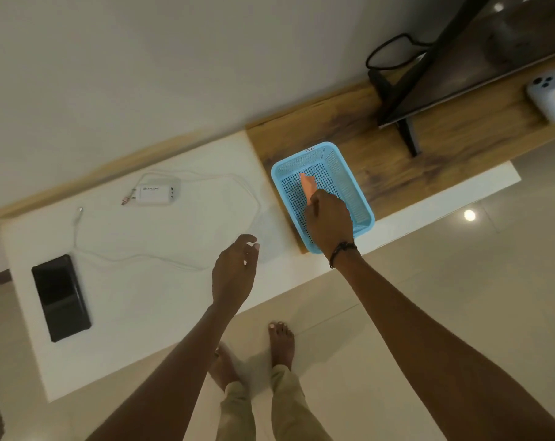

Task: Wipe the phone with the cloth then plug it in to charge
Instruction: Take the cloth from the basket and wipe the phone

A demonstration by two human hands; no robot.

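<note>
A black phone [60, 297] lies screen-up at the left end of the white table top [148, 300]. A white charger block [155, 194] sits near the wall, and its thin white cable [161, 261] loops across the table with its loose plug end [80, 210] above the phone. An orange cloth [308, 185] lies inside a light blue mesh basket [359, 192]. My right hand [328, 222] reaches into the basket with its fingers closed on the cloth's near end. My left hand [236, 270] hovers over the table with fingers loosely apart, holding nothing.
The basket stands on a brown wooden shelf [454, 138] that also carries a dark screen on a stand [460, 58], a black cable loop [387, 52] and a white hand controller [546, 95]. Pale tiled floor [429, 268] and my bare feet lie below.
</note>
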